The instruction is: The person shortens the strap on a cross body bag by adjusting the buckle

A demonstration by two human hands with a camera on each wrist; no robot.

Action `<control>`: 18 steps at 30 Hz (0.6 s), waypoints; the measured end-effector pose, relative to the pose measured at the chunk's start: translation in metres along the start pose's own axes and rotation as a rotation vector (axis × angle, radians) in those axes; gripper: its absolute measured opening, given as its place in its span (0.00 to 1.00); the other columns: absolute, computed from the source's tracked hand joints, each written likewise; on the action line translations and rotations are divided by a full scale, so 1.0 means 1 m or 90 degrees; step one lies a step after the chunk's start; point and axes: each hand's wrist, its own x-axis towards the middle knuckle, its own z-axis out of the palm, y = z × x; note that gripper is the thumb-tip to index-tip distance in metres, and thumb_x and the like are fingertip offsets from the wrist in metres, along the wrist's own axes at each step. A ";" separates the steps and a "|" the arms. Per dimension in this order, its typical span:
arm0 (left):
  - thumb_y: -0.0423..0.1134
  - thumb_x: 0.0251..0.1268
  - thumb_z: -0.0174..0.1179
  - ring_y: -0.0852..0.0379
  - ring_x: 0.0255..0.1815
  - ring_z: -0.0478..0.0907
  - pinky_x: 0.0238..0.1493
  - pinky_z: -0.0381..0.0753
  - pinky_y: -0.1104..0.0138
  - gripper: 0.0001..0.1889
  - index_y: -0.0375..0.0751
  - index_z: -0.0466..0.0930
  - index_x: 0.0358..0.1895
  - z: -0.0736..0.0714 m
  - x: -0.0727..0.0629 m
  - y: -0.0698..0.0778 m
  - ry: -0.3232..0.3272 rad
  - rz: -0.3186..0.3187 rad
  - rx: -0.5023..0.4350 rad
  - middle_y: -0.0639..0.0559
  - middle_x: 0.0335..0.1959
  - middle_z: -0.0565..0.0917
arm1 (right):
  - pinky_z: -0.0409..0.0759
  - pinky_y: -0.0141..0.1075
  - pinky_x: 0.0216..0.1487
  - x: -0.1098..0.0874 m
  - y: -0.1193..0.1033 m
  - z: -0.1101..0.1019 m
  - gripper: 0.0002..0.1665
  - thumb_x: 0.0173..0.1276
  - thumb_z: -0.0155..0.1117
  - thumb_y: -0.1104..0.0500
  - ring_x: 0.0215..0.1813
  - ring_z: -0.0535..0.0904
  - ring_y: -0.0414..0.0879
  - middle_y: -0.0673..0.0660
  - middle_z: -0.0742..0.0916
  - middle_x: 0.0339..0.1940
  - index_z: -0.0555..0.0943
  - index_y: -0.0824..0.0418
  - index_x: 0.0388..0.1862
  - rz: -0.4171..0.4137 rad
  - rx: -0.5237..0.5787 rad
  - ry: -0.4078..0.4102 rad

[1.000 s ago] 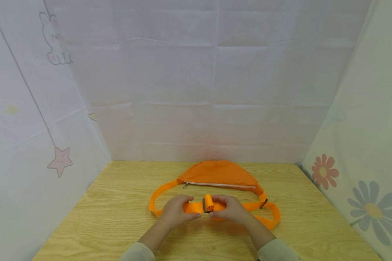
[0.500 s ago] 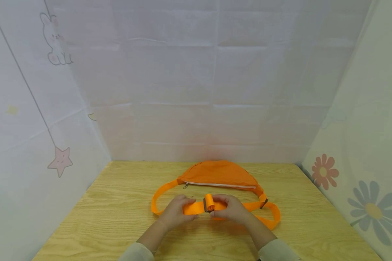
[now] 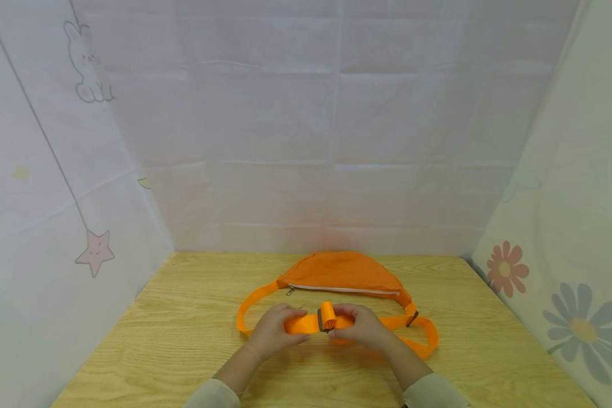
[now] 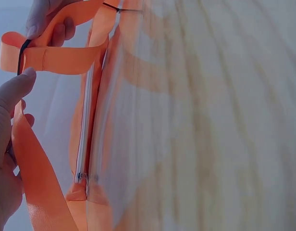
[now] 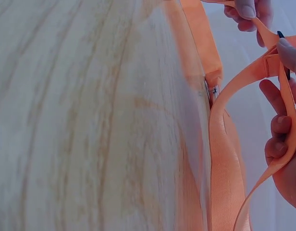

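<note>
An orange waist bag (image 3: 344, 271) with a white zipper lies toward the back of the table. Its orange strap (image 3: 255, 296) runs round to the front, where both hands hold it up. My left hand (image 3: 275, 331) pinches the strap left of a dark slide buckle (image 3: 322, 321). My right hand (image 3: 362, 327) grips the strap close to the buckle's right side, thumb at the buckle in the right wrist view. A short strap loop (image 3: 328, 313) stands up out of the buckle between the hands. The right palm and lower fingers are hidden in the head view.
The wooden table (image 3: 194, 300) meets a pale sheet wall at the back, with printed sheets on both sides. A spare strap loop (image 3: 428, 334) lies to the right of the right hand, near a second dark buckle (image 3: 412, 318). A zipper pull (image 3: 290, 290) hangs at the bag's left end.
The loop in the buckle stands slightly higher. Buckle and strap have shifted a little to the right, and the strap's left bend has drawn in slightly. Both hands keep their hold.
</note>
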 end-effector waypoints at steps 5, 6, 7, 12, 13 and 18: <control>0.48 0.53 0.73 0.55 0.47 0.78 0.50 0.78 0.65 0.25 0.42 0.83 0.55 0.001 0.002 0.001 -0.002 0.010 -0.012 0.52 0.46 0.84 | 0.82 0.38 0.49 0.000 -0.001 0.000 0.34 0.56 0.77 0.54 0.49 0.80 0.47 0.60 0.85 0.55 0.79 0.64 0.60 -0.008 -0.009 -0.001; 0.47 0.53 0.73 0.55 0.47 0.78 0.49 0.78 0.66 0.25 0.41 0.83 0.55 0.001 0.002 0.001 -0.001 0.013 -0.015 0.52 0.45 0.84 | 0.82 0.38 0.49 0.000 -0.001 0.000 0.34 0.55 0.77 0.54 0.49 0.80 0.46 0.60 0.85 0.55 0.79 0.64 0.60 -0.007 -0.011 0.000; 0.47 0.53 0.73 0.56 0.46 0.77 0.48 0.77 0.67 0.26 0.40 0.83 0.55 0.001 0.002 0.002 -0.001 0.017 -0.019 0.52 0.45 0.84 | 0.81 0.37 0.48 0.000 -0.001 0.000 0.33 0.55 0.77 0.54 0.49 0.80 0.46 0.59 0.85 0.54 0.79 0.64 0.60 -0.003 -0.010 0.001; 0.47 0.53 0.73 0.59 0.43 0.75 0.44 0.75 0.71 0.26 0.38 0.83 0.55 0.001 0.003 0.004 0.004 0.031 -0.036 0.52 0.43 0.84 | 0.81 0.37 0.49 0.001 -0.002 0.001 0.34 0.56 0.77 0.54 0.49 0.80 0.46 0.59 0.85 0.54 0.79 0.64 0.60 0.002 -0.003 -0.002; 0.46 0.53 0.73 0.60 0.42 0.75 0.43 0.75 0.71 0.26 0.38 0.83 0.55 0.001 0.004 0.005 0.004 0.032 -0.039 0.53 0.42 0.84 | 0.82 0.38 0.50 0.001 -0.002 0.001 0.34 0.56 0.77 0.55 0.50 0.80 0.46 0.59 0.85 0.54 0.79 0.64 0.60 0.001 0.001 -0.004; 0.46 0.53 0.73 0.62 0.40 0.73 0.41 0.73 0.72 0.26 0.38 0.83 0.54 0.002 0.006 0.007 0.005 0.038 -0.035 0.53 0.41 0.83 | 0.82 0.43 0.53 0.002 -0.003 0.002 0.35 0.56 0.77 0.56 0.51 0.81 0.48 0.60 0.85 0.55 0.78 0.65 0.61 0.006 0.009 -0.008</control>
